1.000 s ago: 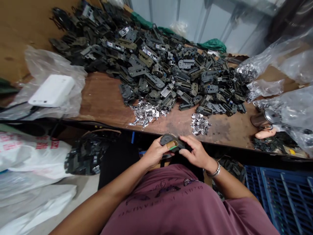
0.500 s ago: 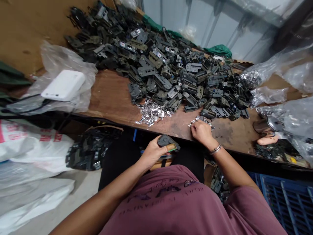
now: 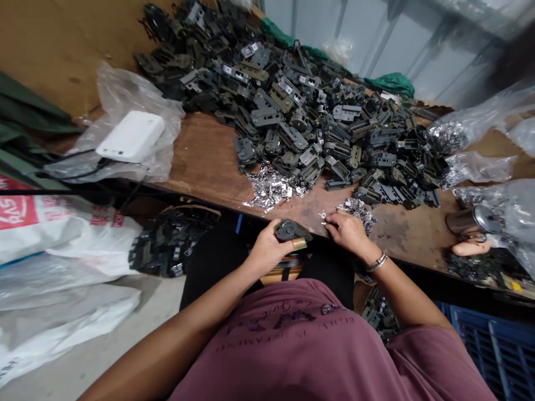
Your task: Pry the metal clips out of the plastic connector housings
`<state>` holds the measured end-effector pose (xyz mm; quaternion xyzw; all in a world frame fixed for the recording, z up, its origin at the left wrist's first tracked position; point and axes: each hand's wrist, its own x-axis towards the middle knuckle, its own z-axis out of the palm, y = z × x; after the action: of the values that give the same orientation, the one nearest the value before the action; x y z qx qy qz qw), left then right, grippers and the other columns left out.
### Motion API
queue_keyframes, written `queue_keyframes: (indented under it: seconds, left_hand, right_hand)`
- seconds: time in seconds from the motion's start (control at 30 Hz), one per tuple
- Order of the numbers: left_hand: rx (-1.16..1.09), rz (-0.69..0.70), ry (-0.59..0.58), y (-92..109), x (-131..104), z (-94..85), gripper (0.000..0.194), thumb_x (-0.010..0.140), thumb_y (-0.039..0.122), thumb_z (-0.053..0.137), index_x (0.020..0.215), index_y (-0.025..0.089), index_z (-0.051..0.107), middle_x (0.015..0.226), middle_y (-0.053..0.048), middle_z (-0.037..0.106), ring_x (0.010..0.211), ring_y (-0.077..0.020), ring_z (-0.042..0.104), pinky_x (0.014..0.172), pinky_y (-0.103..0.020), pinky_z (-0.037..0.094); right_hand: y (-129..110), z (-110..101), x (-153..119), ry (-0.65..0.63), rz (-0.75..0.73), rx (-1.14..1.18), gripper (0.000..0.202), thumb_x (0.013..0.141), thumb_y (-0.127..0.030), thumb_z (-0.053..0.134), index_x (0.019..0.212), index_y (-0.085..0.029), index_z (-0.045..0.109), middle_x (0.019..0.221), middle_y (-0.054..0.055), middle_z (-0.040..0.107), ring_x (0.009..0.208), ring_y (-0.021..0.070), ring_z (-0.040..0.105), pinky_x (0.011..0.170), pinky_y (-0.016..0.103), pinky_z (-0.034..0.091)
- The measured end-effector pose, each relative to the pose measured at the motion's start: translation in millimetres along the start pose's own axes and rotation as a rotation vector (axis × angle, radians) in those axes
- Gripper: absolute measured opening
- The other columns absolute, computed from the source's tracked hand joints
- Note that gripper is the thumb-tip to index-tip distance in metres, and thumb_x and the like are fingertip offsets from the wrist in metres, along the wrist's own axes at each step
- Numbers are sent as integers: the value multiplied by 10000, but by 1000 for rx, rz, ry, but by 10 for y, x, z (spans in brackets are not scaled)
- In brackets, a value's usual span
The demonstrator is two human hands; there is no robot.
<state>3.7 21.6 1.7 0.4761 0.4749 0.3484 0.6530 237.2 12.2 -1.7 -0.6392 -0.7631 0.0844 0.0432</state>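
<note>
My left hand (image 3: 267, 248) is closed around a dark grey plastic housing (image 3: 291, 229), held just off the bench's front edge above my lap. A yellowish wrap (image 3: 299, 243) covers the tip of its thumb. Over the edge of the bench, my right hand (image 3: 348, 229) pinches a small shiny metal piece (image 3: 323, 217) between thumb and fingers. Partly behind that hand lies a little heap of metal pieces (image 3: 363, 211). A larger heap of similar shiny pieces (image 3: 271, 189) rests to the left of it on the wooden bench (image 3: 196, 150).
A big pile of dark grey housings (image 3: 292, 111) covers the back of the bench. At left, a white box (image 3: 131, 136) with cables sits on clear plastic. A metal cup (image 3: 472, 220) and plastic bags (image 3: 476, 170) stand at right. Below right is a blue crate (image 3: 493, 345).
My right hand has drawn back slightly from the small heap, and a shiny piece now shows at its fingertips. My left hand still holds the housing. The whole view has shifted a little.
</note>
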Motion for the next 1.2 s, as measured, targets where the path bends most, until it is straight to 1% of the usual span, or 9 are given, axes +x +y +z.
queue_keyframes:
  seconds: [0.13, 0.23, 0.33, 0.47, 0.53, 0.73, 0.87, 1.1, 1.2]
  left_hand:
    - [25, 23, -7, 22, -10, 38, 377, 582, 282, 799, 838, 160, 552, 755, 26, 622, 690, -113, 571, 723, -265, 488]
    - [117, 95, 30, 18, -17, 68, 363, 582, 272, 797, 801, 172, 525, 708, 49, 593, 660, -106, 554, 669, -237, 473]
    - [260, 180, 6, 24, -33, 84, 320, 615, 248, 774, 807, 181, 527, 733, 44, 621, 678, -116, 582, 649, -228, 472]
    - [365, 300, -143, 20, -80, 68, 350, 660, 117, 663, 995, 187, 590, 1020, -32, 710, 887, -157, 659, 779, -272, 507]
    - [383, 309, -168, -6, -107, 50, 388, 667, 95, 642, 1042, 185, 598, 1067, -55, 712, 928, -171, 665, 806, -296, 512]
    - [322, 208, -150, -105, -158, -8, 376, 676, 171, 711, 1040, 188, 620, 935, -13, 707, 809, -143, 649, 779, -288, 516]
    - [297, 168, -167, -88, -177, -16, 342, 666, 200, 717, 994, 187, 621, 883, 2, 683, 800, -144, 637, 780, -283, 512]
    - [306, 170, -145, -56, -195, -52, 302, 663, 187, 699, 954, 184, 620, 867, -8, 681, 771, -145, 628, 753, -281, 507]
    - [333, 174, -141, -78, -190, -67, 287, 665, 190, 700, 939, 184, 615, 857, -5, 678, 753, -138, 623, 742, -273, 503]
  right_hand:
    - [-4, -9, -30, 75, -33, 153, 118, 882, -204, 577, 866, -179, 691, 854, 67, 692, 771, 177, 634, 697, 263, 455]
    - [-158, -90, -90, 194, -83, 406, 70, 844, -185, 588, 816, -180, 651, 755, 23, 678, 660, 133, 610, 644, 231, 455]
    - [-340, -201, -150, 212, -130, 527, 74, 816, -159, 584, 763, -185, 628, 658, -12, 647, 555, 102, 566, 561, 204, 428]
    - [-422, -307, -203, 182, -250, 459, 117, 833, -118, 582, 814, -191, 672, 732, 14, 707, 649, 125, 648, 627, 214, 481]
    - [-408, -338, -238, 166, -306, 407, 124, 853, -117, 595, 858, -196, 691, 762, 23, 729, 674, 136, 671, 642, 222, 503]
    - [-445, -289, -367, 337, -459, 328, 159, 923, -111, 526, 991, -168, 659, 842, 62, 737, 712, 134, 675, 643, 228, 528]
    - [-483, -139, -372, 315, -558, 229, 211, 920, -78, 447, 1036, -164, 601, 885, 76, 712, 735, 135, 659, 600, 226, 509]
    - [-490, 52, -347, 313, -448, 392, 175, 923, -121, 443, 1033, -196, 557, 855, 72, 672, 760, 164, 653, 659, 281, 530]
    - [-518, 88, -348, 320, -369, 450, 113, 908, -142, 476, 963, -204, 553, 773, 39, 649, 673, 145, 629, 622, 266, 513]
